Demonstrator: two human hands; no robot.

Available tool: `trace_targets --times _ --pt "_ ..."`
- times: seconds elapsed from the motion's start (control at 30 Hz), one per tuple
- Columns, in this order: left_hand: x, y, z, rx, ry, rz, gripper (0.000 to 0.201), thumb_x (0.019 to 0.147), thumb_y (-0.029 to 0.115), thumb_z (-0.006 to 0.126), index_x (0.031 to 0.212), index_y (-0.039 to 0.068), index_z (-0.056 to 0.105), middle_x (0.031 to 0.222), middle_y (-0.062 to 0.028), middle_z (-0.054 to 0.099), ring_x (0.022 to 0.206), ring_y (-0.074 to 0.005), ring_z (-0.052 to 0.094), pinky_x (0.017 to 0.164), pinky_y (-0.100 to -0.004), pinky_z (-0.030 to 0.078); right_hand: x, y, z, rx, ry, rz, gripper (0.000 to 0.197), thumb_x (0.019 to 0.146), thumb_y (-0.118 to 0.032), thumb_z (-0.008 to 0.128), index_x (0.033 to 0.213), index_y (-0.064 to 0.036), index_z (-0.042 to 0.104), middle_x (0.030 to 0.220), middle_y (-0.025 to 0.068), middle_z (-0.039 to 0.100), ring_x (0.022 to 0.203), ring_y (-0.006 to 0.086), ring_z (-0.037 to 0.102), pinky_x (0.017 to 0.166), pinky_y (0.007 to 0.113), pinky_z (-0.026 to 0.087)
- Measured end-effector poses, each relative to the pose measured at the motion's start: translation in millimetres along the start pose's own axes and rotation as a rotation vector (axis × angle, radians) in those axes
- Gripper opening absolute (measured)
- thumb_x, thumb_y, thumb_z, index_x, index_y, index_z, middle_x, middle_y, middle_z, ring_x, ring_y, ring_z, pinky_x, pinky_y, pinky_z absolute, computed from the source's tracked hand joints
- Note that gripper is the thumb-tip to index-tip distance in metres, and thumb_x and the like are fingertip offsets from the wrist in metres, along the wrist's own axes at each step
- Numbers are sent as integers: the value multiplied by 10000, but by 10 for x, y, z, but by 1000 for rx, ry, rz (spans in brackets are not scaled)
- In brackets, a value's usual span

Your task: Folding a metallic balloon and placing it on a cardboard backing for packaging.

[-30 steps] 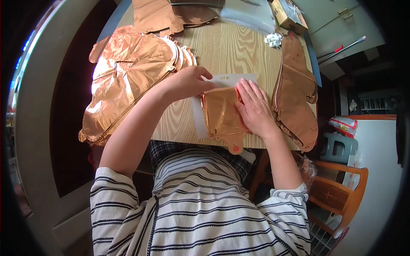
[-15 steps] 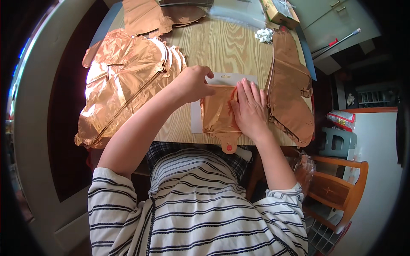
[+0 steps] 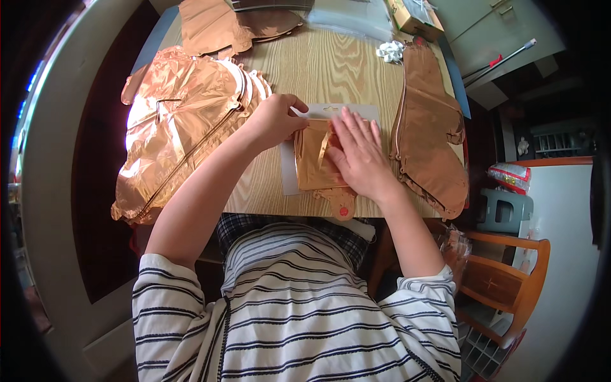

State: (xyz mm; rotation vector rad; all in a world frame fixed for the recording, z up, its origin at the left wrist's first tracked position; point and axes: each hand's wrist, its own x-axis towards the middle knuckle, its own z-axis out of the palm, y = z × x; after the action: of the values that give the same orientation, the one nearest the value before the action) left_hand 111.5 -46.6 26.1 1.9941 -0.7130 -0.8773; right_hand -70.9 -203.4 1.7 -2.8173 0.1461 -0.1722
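A copper-coloured foil balloon [image 3: 311, 159], folded into a flat rectangle, lies on a pale backing card [image 3: 289, 172] with a hanging slot. From its near edge sticks out a tab [image 3: 339, 205] with a red mark. My left hand [image 3: 278, 119] is at the packet's far left corner, its fingers curled and seemingly pinching the foil edge; the fingertips are partly hidden. Flat across the right part of the foil rests my right hand [image 3: 364, 155], fingers stretched out and palm down. A creased, shiny ridge stands up in the foil beside its thumb.
Stacked copper foil balloons [image 3: 184, 134] cover the table's left side; more foil [image 3: 210, 28] lies at the far left. Another flat foil balloon [image 3: 433, 121] is on the right, beneath a white crumpled bundle [image 3: 390, 51]. Clear plastic sheets [image 3: 353, 19] and a box [image 3: 417, 19] stand behind.
The folded foil and card have shifted slightly away from me and left. My right hand has slid left over the foil, and my left fingers have drawn closer together at the corner.
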Motion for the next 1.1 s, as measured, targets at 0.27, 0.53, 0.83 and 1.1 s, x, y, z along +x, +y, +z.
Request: trace_targets --times 0.27,0.53,0.83,1.1 --pt "11 -3 21 134 91 33 395 919 113 705 1274 -36 617 1030 -129 701 736 -169 713 688 -289 583 57 0 86 -49 -45 -13 711 1010 -412 539 1581 -67 292 1651 236 206 1533 404 190 1227 600 93" --pt "122 -16 62 174 299 112 377 879 158 709 1223 14 661 1022 -144 714 891 -250 715 802 -376 561 235 115 27 -32 -44 22 726 1020 -436 508 1595 -68 260 1657 215 212 1541 387 173 1235 577 91" --pt "138 -228 166 494 499 271 286 872 170 712 1125 42 676 1070 -157 652 910 -339 680 821 -423 545 263 129 136 -102 -4 0 753 1000 -455 539 1585 -59 281 1648 224 224 1535 403 178 1226 602 105" --pt "-151 -26 603 890 421 647 344 883 200 625 1172 12 639 1209 -175 607 1186 -350 581 1011 -516 450 302 46 51 -122 -89 46 750 995 -418 543 1607 -118 232 1665 207 181 1539 401 162 1233 597 72"
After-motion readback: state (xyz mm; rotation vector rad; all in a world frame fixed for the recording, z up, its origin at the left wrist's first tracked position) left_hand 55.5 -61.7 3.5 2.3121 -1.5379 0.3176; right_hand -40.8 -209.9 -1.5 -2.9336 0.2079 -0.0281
